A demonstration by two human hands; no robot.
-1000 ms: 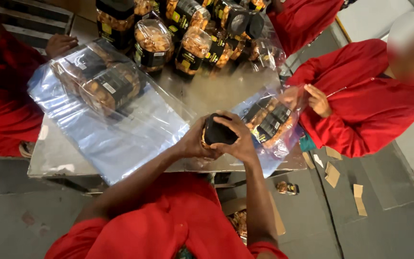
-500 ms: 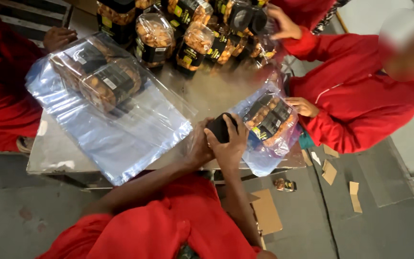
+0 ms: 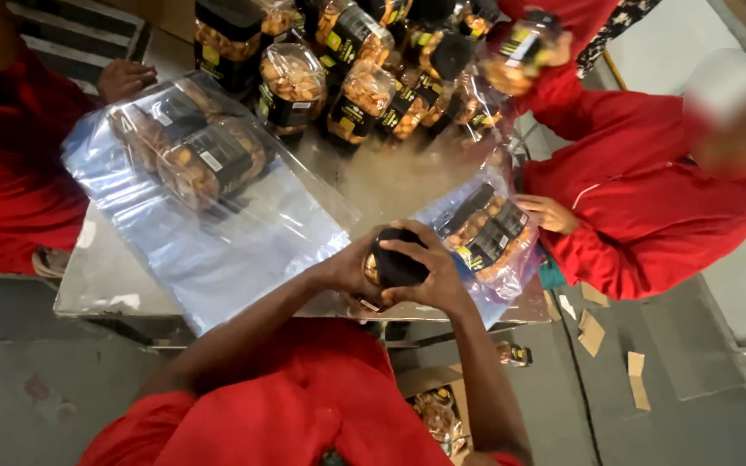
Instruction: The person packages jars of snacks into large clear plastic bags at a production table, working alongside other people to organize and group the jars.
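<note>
At the near edge of the worktop (image 3: 131, 285), both hands clamp one black-lidded jar (image 3: 395, 266): left hand (image 3: 349, 269) cupping its side, right hand (image 3: 429, 278) over the lid. Best to keep it level, clear of the bagged jars (image 3: 485, 231) just beside it.

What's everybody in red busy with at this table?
The person wearing the camera grips a black-lidded jar of snacks in both hands, left hand under it, right hand over the lid. Beside it, a co-worker's hand holds a clear plastic bag with jars inside. Another filled bag lies across the metal table, and loose jars crowd the far end.
</note>
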